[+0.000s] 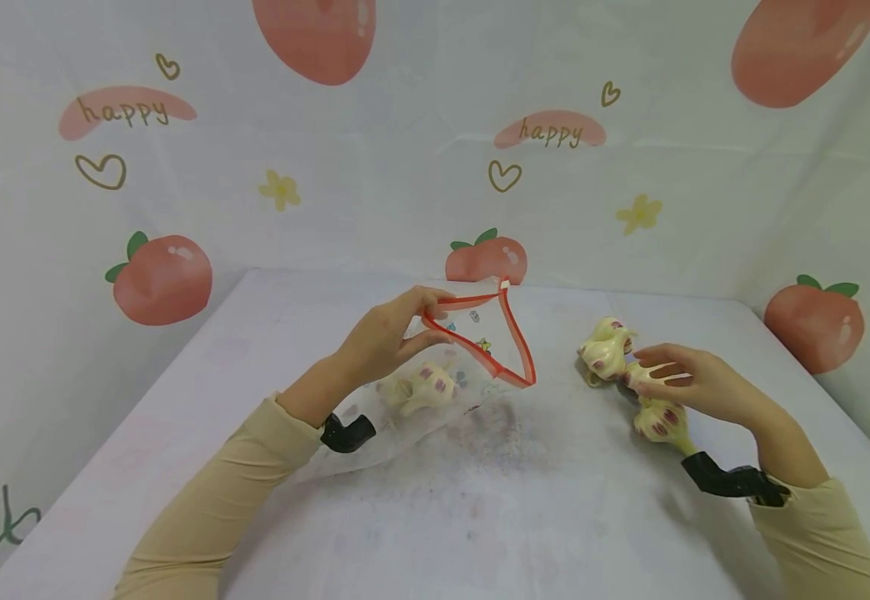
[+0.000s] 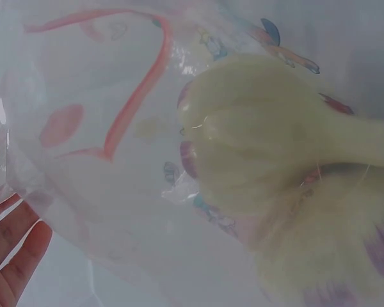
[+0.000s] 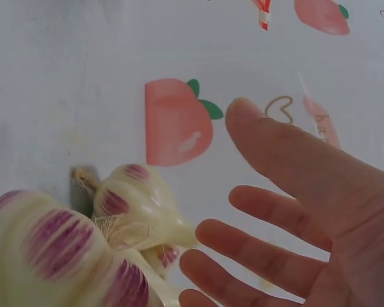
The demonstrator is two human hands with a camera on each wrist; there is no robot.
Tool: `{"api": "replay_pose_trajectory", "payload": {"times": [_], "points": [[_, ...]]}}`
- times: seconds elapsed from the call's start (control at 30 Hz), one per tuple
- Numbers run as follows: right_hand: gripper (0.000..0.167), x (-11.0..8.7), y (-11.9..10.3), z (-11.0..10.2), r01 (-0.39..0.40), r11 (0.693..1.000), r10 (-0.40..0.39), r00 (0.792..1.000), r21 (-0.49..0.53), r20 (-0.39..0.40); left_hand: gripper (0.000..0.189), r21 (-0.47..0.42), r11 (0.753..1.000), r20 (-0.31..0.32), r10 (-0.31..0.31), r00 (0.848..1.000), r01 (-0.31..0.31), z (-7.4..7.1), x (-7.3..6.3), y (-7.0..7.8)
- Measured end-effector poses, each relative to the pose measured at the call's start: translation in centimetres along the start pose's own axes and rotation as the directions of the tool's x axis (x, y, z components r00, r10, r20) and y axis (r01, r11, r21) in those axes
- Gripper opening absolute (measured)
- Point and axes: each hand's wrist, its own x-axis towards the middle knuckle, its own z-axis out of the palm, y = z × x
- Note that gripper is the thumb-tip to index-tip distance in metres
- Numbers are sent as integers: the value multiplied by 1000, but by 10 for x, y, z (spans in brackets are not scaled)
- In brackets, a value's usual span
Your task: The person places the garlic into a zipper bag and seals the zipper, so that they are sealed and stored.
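My left hand (image 1: 390, 333) pinches the rim of a clear zip bag (image 1: 527, 343) that has a red-orange edge and small printed figures. The bag's mouth gapes to the right. Inside it lie garlic bulbs (image 1: 432, 388), cream with purple patches, which fill much of the left wrist view through the film. On the right, my right hand (image 1: 712, 385) hovers beside a string of garlic bulbs (image 1: 604, 348) on the table, fingers spread. The right wrist view has its fingers apart, with nothing held, near the garlic bulbs (image 3: 57, 249); in the head view they partly cover the middle bulb.
A white cloth covers the table (image 1: 435, 533), with grey smudges near its middle. Behind it hangs a white backdrop (image 1: 397, 150) printed with peaches, hearts and flowers. Black wrist mounts (image 1: 348, 433) sit on both forearms. A green cord (image 1: 9, 525) shows at the lower left.
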Motion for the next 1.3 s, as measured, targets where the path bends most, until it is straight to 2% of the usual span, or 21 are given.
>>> {"api": "replay_pose_trajectory", "payload": {"times": [0.27, 0.47, 0.87, 1.3], "points": [[49, -6, 11, -2, 11, 1000, -11, 999, 0, 48, 49, 7, 1000, 1, -3, 1000, 3, 0, 0, 1], [53, -10, 17, -5, 9, 1000, -8, 997, -14, 82, 38, -14, 1000, 12, -10, 1000, 10, 0, 0, 1], [53, -17, 30, -4, 21, 1000, -20, 994, -7, 111, 43, -9, 1000, 17, -30, 999, 30, 1, 2, 2], [55, -18, 31, -3, -23, 1000, 22, 978, 5, 209, 40, -18, 999, 35, -35, 999, 36, 0, 1, 4]]}}
